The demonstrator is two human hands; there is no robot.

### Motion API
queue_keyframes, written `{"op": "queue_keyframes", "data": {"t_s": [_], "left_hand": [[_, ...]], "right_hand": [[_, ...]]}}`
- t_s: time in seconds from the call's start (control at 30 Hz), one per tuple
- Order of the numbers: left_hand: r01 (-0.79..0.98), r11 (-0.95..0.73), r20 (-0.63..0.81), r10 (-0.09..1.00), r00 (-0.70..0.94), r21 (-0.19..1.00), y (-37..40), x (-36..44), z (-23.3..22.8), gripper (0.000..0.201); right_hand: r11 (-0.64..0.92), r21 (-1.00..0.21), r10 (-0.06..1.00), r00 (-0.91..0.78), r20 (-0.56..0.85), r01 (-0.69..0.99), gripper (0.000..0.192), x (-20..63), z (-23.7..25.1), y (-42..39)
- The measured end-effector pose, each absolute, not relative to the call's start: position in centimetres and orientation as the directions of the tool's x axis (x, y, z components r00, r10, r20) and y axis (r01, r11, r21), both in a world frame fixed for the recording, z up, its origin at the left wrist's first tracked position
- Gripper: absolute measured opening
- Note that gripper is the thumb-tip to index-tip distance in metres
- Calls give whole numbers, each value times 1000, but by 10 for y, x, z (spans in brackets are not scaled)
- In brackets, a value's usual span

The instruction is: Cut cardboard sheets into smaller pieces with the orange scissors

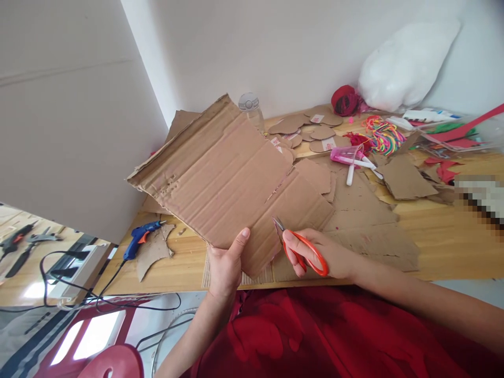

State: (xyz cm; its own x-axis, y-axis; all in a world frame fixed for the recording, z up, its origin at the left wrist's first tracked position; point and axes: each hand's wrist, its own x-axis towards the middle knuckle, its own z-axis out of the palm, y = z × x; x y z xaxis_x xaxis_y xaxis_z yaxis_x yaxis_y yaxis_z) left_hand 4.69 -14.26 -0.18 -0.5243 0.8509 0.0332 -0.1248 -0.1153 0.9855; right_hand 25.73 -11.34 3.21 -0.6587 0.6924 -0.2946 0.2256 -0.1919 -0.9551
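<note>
Bare surface (444, 236) lies open right of the hands. Behind, cardboard scraps (401, 178), pens (354, 163) and a bottle (251, 107) crowd it; a glue gun (139, 239) blocks the left.

From my remote seat I can read no text anywhere — no brand, number or sign. The small white labels (317, 118) stuck on the round brown cardboard cut-outs (289, 125) carry reddish marks too small to make out, and the white tube (431, 114) by the wall shows only blurred colour.
</note>
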Motion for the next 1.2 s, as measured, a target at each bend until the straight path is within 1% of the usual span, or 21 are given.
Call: {"op": "queue_keyframes", "data": {"t_s": [0.27,0.4,0.6,0.77,0.87,1.0,1.2], "left_hand": [[-48,-127,84,849,-522,991,-145,46,-2,69],[14,-119,112,872,-477,993,-145,43,-4,69],[-34,-154,123,885,-449,987,-145,44,-7,65],[105,-172,201,865,-460,979,-145,42,-5,60],[135,-140,189,860,-474,981,-145,41,-5,59],[99,-111,145,861,-488,989,-144,42,-6,60],[119,-128,170,861,-479,985,-142,42,-5,64]], "right_hand": [[-190,-945,714,-624,-318,265,67,256,33,-115],[-220,-939,691,-636,-342,265,67,258,28,-114],[-159,-954,710,-642,-290,256,66,258,17,-108],[-149,-958,672,-685,-280,245,62,261,15,-107],[-174,-956,674,-680,-290,235,61,262,13,-109],[-223,-951,684,-661,-308,213,60,261,8,-113],[-242,-949,688,-654,-314,200,60,260,9,-115]]}}
